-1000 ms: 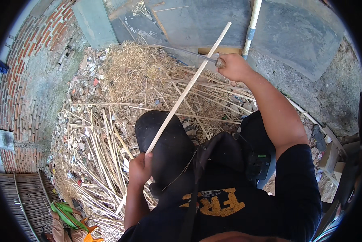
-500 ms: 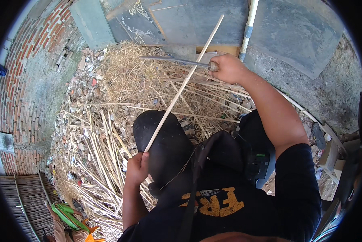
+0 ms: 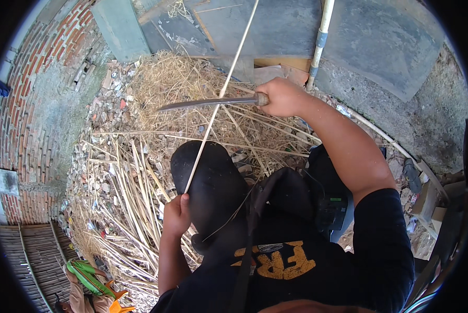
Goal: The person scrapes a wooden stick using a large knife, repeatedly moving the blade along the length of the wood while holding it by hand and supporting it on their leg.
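My left hand (image 3: 177, 216) is closed round the lower end of a long, pale bamboo strip (image 3: 238, 48), beside my black-clothed knee (image 3: 210, 180). The strip slants up and away, and its far end runs out of view at the top. A machete (image 3: 200, 104) with a short, worn handle is gripped in my right hand (image 3: 282, 97). Its dark blade lies across the strip around the middle, pointing left; the blade appears to touch it. Fingers of both hands are partly hidden from above.
Many split bamboo strips (image 3: 135, 195) lie on rubble to the left. A heap of thin shavings (image 3: 163, 91) sits ahead. Grey panels (image 3: 276, 28) and a white pipe (image 3: 326, 21) stand behind. A brick wall (image 3: 33, 125) rises at left; another person (image 3: 88, 292) is at lower left.
The machete has come nearer and to the left along the strip, with my right hand. The strip has swung more upright and its far end has left view. My left hand has hardly moved.
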The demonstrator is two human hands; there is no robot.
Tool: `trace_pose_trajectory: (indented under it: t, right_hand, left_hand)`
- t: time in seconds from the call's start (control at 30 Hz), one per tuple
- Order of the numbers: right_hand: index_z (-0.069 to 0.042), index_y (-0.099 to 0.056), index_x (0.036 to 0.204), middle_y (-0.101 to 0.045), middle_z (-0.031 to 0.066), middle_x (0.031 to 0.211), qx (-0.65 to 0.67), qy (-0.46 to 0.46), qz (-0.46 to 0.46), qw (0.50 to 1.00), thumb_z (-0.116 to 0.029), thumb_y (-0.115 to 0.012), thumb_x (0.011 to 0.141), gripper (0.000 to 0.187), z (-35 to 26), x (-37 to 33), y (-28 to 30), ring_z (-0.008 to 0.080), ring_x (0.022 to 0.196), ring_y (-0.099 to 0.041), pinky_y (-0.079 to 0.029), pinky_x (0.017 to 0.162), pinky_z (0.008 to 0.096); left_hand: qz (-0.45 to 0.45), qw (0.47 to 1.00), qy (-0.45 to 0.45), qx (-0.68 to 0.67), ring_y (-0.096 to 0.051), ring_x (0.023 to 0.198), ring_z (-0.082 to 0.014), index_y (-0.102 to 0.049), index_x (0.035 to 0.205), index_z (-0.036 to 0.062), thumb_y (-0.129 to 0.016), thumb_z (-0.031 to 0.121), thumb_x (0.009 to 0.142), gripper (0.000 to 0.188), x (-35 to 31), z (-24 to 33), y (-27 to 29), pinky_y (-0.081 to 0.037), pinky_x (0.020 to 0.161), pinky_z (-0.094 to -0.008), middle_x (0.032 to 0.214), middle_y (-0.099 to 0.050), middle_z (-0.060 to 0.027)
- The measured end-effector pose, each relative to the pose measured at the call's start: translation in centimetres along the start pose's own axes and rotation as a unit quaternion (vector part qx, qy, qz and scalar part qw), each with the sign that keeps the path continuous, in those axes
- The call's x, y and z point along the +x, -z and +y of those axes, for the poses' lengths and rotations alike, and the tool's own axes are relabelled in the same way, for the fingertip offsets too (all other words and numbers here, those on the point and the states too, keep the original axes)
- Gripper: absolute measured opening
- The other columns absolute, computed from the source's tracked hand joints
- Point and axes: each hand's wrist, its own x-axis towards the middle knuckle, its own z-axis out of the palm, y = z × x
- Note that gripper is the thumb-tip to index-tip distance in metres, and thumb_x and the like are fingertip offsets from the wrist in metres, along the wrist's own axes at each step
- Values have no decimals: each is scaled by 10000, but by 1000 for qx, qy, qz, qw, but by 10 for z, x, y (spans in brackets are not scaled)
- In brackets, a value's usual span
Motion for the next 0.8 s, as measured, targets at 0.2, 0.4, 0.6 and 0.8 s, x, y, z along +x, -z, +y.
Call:
trace_pose_trajectory:
  t: [0.2,0.4,0.6,0.8]
  right_hand:
    - [-115,-676,875,-682,132,804,-74,13,-17,997,-163,-647,741,145,-33,-7,7,328,812,-676,-530,734,465]
    - [-114,-694,941,-693,155,879,-36,-67,73,994,-179,-637,764,196,15,6,-1,334,882,-678,-537,780,470]
    - [-99,-685,946,-685,155,827,-116,-24,21,993,-156,-679,713,239,-29,-10,12,358,828,-670,-525,745,468]
    - [-91,-666,885,-671,162,788,-65,-15,-9,998,-154,-665,710,186,-13,-15,17,364,798,-668,-526,707,472]
  left_hand:
    - [9,999,-17,39,-561,505,-270,-551,717,-29,-445,426,1035,565,-1,8,-1,-420,517,-390,548,-542,-172]
    - [-35,999,9,5,-575,506,-268,-570,732,-30,-418,423,1043,570,8,-5,3,-421,518,-398,540,-536,-183]
    - [15,998,11,63,-583,578,-422,-558,732,-19,-415,424,1035,555,-4,12,-1,-432,548,-457,606,-567,-229]
    - [42,994,-11,97,-579,603,-455,-544,720,0,-431,388,1030,510,-1,7,-12,-433,559,-492,602,-559,-235]
